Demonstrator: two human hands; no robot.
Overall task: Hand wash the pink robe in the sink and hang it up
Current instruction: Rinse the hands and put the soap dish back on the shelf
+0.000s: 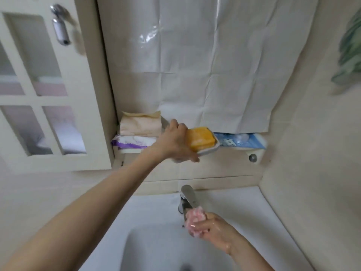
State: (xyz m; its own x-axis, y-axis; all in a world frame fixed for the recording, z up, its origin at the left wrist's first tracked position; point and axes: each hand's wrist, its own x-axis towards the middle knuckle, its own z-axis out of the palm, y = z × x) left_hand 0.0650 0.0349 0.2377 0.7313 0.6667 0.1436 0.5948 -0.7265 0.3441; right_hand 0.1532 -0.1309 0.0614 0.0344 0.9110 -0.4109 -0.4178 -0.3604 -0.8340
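Observation:
My right hand grips a small wadded pink robe just under the chrome tap, above the white sink. The cloth and my fingers look wet. My left hand is stretched up to the wall shelf and grips the near end of a white soap dish that carries an orange bar of soap. The dish is tilted and sits at the shelf's front edge.
Folded beige cloths and a purple-and-white pack lie on the shelf at left, a blue patterned item at right. A white plastic sheet hangs above. A glazed door stands left, a green cloth hangs far right.

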